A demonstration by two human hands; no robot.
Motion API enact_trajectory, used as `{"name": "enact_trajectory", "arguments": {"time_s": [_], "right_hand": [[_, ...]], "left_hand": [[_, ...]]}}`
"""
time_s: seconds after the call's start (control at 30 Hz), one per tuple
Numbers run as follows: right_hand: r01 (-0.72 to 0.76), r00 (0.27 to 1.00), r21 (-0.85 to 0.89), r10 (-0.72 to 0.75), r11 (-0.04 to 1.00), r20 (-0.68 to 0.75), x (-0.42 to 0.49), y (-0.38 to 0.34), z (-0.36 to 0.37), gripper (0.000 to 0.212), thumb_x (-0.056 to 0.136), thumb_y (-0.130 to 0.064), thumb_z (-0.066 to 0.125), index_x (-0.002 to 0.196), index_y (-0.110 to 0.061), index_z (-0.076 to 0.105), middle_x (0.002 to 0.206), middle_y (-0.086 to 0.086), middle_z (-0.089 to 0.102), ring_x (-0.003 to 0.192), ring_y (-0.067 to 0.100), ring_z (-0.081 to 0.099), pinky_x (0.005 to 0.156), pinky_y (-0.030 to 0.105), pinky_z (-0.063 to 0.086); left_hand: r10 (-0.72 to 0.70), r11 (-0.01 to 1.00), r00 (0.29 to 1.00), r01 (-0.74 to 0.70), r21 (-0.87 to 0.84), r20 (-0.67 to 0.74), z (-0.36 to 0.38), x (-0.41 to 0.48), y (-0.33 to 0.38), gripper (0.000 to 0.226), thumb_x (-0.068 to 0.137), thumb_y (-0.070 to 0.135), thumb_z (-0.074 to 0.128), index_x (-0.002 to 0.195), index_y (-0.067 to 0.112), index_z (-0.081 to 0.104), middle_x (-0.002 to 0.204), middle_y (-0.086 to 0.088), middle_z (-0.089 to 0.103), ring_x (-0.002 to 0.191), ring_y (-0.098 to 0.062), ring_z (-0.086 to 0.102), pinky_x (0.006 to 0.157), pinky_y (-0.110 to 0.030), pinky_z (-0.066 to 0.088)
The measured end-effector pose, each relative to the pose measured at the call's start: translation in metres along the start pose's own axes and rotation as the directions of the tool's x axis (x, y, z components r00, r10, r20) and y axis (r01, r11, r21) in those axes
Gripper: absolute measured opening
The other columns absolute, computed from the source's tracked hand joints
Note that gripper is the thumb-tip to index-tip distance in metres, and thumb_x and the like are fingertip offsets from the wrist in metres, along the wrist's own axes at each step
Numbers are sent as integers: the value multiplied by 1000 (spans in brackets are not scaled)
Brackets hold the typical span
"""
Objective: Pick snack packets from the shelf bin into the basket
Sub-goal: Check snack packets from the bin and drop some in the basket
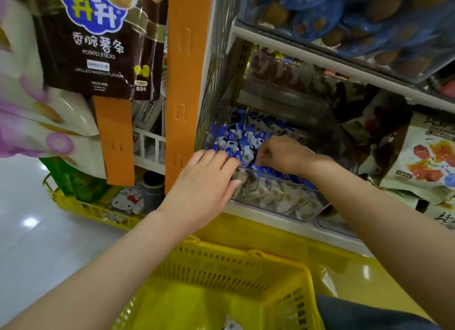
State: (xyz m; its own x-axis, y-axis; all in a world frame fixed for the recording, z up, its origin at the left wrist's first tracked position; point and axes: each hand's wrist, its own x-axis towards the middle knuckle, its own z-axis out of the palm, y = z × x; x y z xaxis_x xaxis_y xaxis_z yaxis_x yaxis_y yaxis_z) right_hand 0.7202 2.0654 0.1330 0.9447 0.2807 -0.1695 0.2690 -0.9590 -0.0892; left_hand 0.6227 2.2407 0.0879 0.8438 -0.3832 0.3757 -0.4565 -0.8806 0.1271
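A clear plastic shelf bin (278,199) holds several small blue-and-white snack packets (242,135). My left hand (206,179) reaches over the bin's front left corner, its fingers lying on the packets and the thumb against the clear front wall. My right hand (280,155) is inside the bin with its fingers curled down into the packets; what they grip is hidden. Below, a yellow basket (229,270) stands at the bottom centre. One small white packet (232,326) shows in it at the frame's lower edge.
An orange shelf post (183,83) stands left of the bin. Potato stick bags (93,39) hang at upper left. Larger snack bags (423,162) lie right of the bin. A shelf (332,61) with blue packs is overhead. Another yellow basket (93,209) sits on the floor at left.
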Motion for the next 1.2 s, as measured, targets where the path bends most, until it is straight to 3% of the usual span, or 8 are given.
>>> {"name": "enact_trajectory", "arguments": {"time_s": [0.13,0.27,0.47,0.57,0.7,0.8,0.93,1.2], "right_hand": [[-13,963,97,38,995,-267,-19,-3,-10,17,93,-13,49,87,-17,65,89,2,65,78,17,59,74,33,50],[163,772,240,27,957,-635,-47,-9,-18,11,93,-15,52,93,-15,62,94,-1,53,81,15,56,75,32,49],[481,578,207,-131,852,-805,-97,-28,-7,8,90,-10,56,92,-10,64,89,-7,51,79,-2,48,75,11,42],[550,635,256,-199,795,-747,-117,-37,22,6,88,-9,59,90,-11,64,87,-5,52,80,0,49,72,13,42],[538,757,417,-201,733,-622,-132,-42,64,7,89,-10,59,88,-15,64,84,-7,52,77,4,53,69,18,48],[391,889,686,-60,613,-453,-135,-47,91,13,90,-8,57,84,-19,61,87,0,58,75,7,59,64,24,55],[120,989,938,38,324,-139,-134,-50,114,13,92,-13,53,92,-25,59,87,3,64,69,3,61,60,20,55],[117,980,915,102,387,-169,-127,-45,130,14,82,-13,68,73,-24,65,75,0,67,72,12,59,73,40,50]], "left_hand": [[12,996,1000,-12,-89,1,1,0,-5,42,97,32,34,138,21,37,131,1,48,126,-18,37,110,-29,21],[-46,976,999,41,-215,-18,-3,-6,0,43,98,32,34,141,23,33,144,4,38,135,-13,28,111,-25,18],[-205,870,975,142,-471,-85,-14,-35,10,28,97,29,37,122,23,48,116,12,47,106,-2,45,83,-18,35],[-356,696,935,266,-667,2,-14,-54,15,28,98,30,32,111,21,55,107,7,58,101,-8,54,85,-24,40],[-392,181,843,464,-867,369,-3,-73,32,32,97,35,35,103,19,62,98,0,68,92,-9,62,86,-28,47],[-401,213,853,440,-872,332,13,-80,42,18,95,16,46,84,21,60,76,7,63,68,7,57,65,-9,44],[-388,237,848,469,-851,360,32,-84,40,19,93,8,49,92,25,58,85,8,64,76,0,57,72,-14,45],[-401,222,846,463,-858,353,46,-79,43,8,90,12,56,83,16,57,75,3,64,68,0,61,58,-15,47]]}}
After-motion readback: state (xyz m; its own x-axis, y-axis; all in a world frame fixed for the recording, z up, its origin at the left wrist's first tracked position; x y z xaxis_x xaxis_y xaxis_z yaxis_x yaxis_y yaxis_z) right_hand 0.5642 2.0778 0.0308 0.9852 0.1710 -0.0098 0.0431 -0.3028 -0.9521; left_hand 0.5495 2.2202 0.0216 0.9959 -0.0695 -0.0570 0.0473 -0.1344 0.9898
